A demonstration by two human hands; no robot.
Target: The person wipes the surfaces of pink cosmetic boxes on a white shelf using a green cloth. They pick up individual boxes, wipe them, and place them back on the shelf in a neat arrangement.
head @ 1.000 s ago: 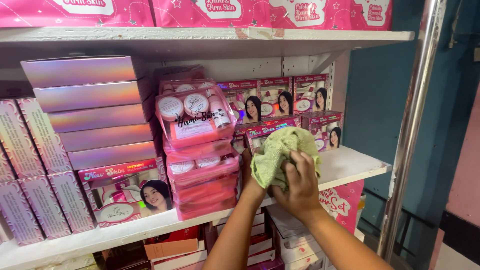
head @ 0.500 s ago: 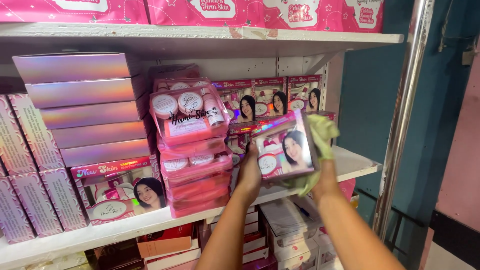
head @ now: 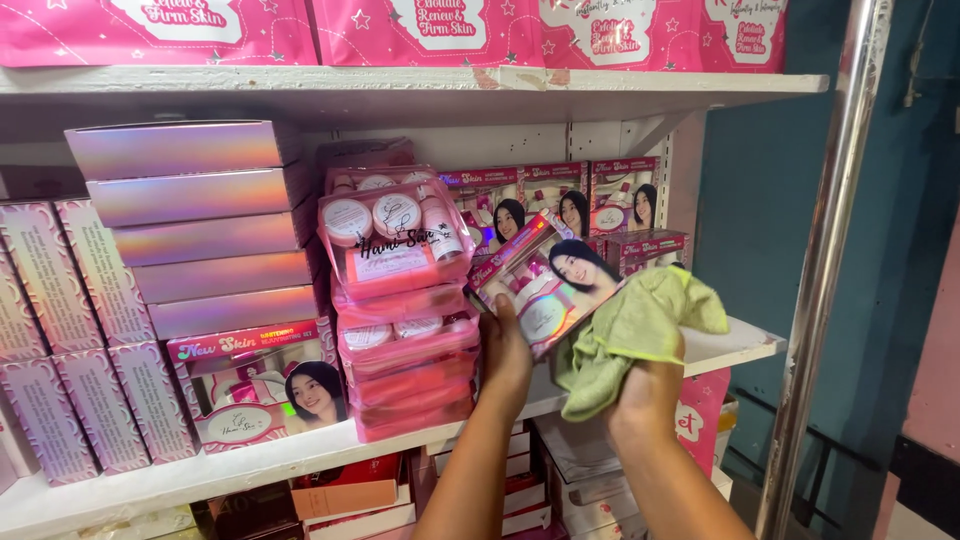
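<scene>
Our left hand (head: 507, 352) grips a light, stiff, glossy pink box (head: 545, 283) by its lower edge before the white shelf (head: 735, 345); our right hand (head: 645, 385) clutches a soft green cloth (head: 635, 330) just beside it.

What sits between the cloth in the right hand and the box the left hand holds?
Nothing visible. The left hand holds the pink box tilted in front of the shelf. The green cloth, bunched in the right hand, lies right beside the box's lower right edge, with no item between.
</scene>
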